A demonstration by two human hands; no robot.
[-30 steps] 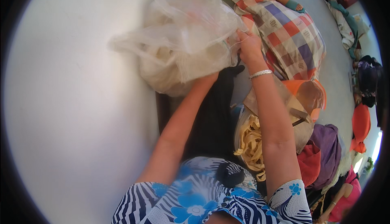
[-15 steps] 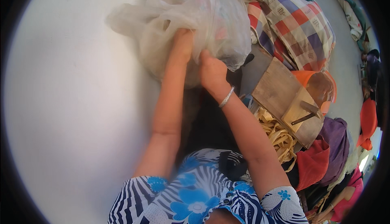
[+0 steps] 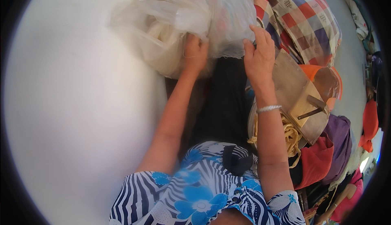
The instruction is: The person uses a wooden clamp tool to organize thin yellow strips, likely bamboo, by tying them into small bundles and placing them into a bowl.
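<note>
A large, crumpled, see-through plastic bag (image 3: 163,15) fills the upper middle, with faint pink and pale shapes inside it. My left hand (image 3: 196,54) is at the bag's near side, its fingers closed on the thin film and their tips partly covered by it. To the right of the bag, my right hand (image 3: 261,57) is raised with fingers and thumb apart and nothing between them. A silvery bracelet (image 3: 269,108) circles the right wrist. Black trousers (image 3: 222,98) show below the bag, between my forearms.
On the right are a wooden board (image 3: 291,80) with a metal piece fixed on it, an orange bucket (image 3: 334,80), yellowish strips (image 3: 291,135), and red (image 3: 317,159) and purple cloths (image 3: 339,143). Checked fabric (image 3: 297,17) lies beyond. A white surface (image 3: 73,102) spans the left. Another person's arm (image 3: 340,198) shows lower right.
My right hand has let go of the bag and moved right, its fingers spreading. My left hand has drawn back and right, more of it now showing. The bag has shifted upward.
</note>
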